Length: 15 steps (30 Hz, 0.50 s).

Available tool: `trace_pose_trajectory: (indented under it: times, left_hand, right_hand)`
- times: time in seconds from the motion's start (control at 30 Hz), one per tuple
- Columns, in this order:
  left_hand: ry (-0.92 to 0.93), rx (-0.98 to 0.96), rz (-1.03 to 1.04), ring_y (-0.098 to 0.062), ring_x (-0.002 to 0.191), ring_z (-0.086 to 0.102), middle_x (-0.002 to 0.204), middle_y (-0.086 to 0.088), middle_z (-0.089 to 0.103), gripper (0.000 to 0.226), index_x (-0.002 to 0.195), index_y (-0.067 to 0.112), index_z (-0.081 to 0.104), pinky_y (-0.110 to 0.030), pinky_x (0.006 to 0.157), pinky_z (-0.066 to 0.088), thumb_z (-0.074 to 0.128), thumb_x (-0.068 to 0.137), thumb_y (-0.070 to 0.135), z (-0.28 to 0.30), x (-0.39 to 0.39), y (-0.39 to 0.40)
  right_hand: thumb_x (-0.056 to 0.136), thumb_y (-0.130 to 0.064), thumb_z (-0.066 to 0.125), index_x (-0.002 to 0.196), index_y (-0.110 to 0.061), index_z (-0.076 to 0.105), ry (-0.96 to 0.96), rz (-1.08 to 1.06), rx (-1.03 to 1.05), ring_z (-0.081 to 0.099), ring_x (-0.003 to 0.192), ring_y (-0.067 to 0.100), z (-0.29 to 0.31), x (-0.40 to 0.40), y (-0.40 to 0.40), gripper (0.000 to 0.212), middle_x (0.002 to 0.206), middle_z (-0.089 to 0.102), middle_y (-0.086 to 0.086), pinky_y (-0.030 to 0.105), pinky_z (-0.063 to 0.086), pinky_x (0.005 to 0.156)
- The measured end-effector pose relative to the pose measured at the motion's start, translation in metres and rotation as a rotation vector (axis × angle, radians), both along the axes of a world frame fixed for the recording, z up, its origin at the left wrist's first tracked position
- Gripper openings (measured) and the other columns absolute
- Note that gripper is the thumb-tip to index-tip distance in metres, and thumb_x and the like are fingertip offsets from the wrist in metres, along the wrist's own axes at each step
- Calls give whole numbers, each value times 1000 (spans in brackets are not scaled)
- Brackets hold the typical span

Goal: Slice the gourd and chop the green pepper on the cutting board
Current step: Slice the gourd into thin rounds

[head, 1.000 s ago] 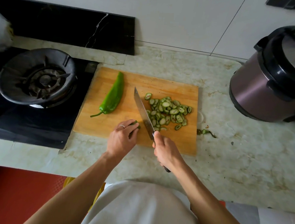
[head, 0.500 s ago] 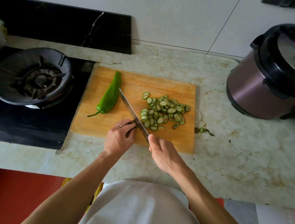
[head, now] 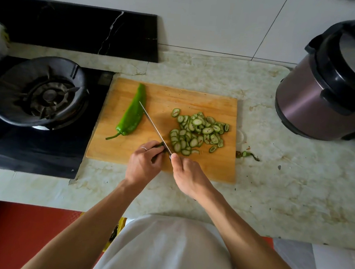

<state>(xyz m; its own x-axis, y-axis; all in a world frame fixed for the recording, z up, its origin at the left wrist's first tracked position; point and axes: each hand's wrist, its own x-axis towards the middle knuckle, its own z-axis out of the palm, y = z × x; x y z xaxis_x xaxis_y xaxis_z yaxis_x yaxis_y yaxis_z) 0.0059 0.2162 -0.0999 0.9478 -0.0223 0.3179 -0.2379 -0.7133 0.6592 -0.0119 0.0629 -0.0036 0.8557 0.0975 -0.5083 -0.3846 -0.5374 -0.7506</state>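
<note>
green gourd stub (head: 159, 146), pinched by the left hand (head: 143, 164), lies crosswise under the steel knife (head: 154, 128) gripped by the right hand (head: 187, 175); whole green pepper (head: 132, 115) waits far-left, nearer the left hand.

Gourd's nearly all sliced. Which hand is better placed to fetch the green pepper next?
Left. The left hand pinches only the last gourd stub and lies on the green pepper's side of the cutting board. The right hand grips the knife.
</note>
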Motion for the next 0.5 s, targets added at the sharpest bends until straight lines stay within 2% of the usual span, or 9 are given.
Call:
trace_pose_trajectory:
  times: [0.07,0.17,0.2,0.23,0.27,0.3,0.33,0.4,0.5]
  left_hand:
    - [-12,-6,15,-20,90,70,102,1,74,18,92,10,79,-31,76,56,70,78,2,2,0,-1]
    - [-29,8,23,-20,90,69,102,0,74,20,92,9,80,-29,75,56,73,76,-2,1,-1,-2]
    - [-24,13,21,-21,91,70,103,-1,74,21,93,9,80,-28,76,56,75,76,-3,1,-1,-2]
    - [-23,19,20,-21,91,70,103,-1,74,22,93,8,80,-28,77,56,75,75,-4,0,-1,-3]
    - [-20,22,17,-21,91,70,103,-1,74,22,93,8,80,-27,77,56,76,75,-4,1,-2,-2]
    - [-18,25,15,-21,91,70,103,-2,74,22,93,7,79,-27,78,56,76,75,-4,1,-1,-1]
    - [-23,31,9,-21,90,70,102,-2,74,21,93,7,79,-26,78,56,77,75,-5,2,-1,-1]
    - [-26,29,9,-20,90,70,100,-2,74,20,92,5,79,-26,79,55,77,75,-5,5,-2,-1]
    - [-35,17,30,-20,92,70,100,-5,75,20,94,4,79,-22,83,53,79,76,-4,4,-3,-2]
  right_hand:
    - [104,-6,25,130,1,49,108,-21,42,61,83,44,-1,-4,-2,36,96,61,29,35,32,65]
    - [84,-1,55,101,2,59,40,-24,-22,55,47,27,-24,-17,-18,17,64,57,14,27,36,49]
    - [75,2,61,99,1,57,-49,-62,-46,52,43,24,-25,-20,-22,24,60,55,11,26,38,44]
    - [74,3,61,97,1,56,-96,-69,-37,52,43,26,-24,-24,-22,24,60,55,11,26,39,43]
    - [83,-2,60,95,0,57,-31,-75,41,53,49,28,-13,-21,-16,13,63,54,11,28,42,48]
    - [101,-18,46,93,-4,57,-14,-72,62,53,59,29,-7,-17,-10,20,67,53,9,30,42,57]
    - [107,-31,33,91,-7,56,-110,-67,-24,51,68,29,-8,-18,-9,38,71,53,8,31,41,66]
    - [106,-44,25,91,-8,56,12,-16,-59,51,75,27,-11,-14,-13,49,78,55,11,30,39,72]
    - [105,-46,27,94,-3,61,3,5,-71,52,77,26,-7,-15,-17,56,85,61,16,33,42,74]
